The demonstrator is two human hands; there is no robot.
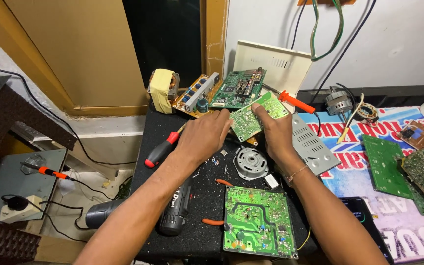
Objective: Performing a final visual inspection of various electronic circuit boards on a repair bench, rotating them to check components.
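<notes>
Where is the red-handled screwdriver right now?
In the head view, the screwdriver lies on the black mat, just left of the left hand and above the drill.

A white wall [398, 44] stands at the back — wires [327, 29] hang down it. A tan wooden panel [74, 49] leans left, beside a dark gap [165, 39]. The black table [202, 230] is well lit.

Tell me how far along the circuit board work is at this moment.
Looks early. Done: several boards are already out and laid flat, including a large green circuit board near the person and a grey motor. In hand: the left hand and right hand both grip a small green circuit board. Left: the red-handled screwdriver and cordless drill lie untouched.
</notes>
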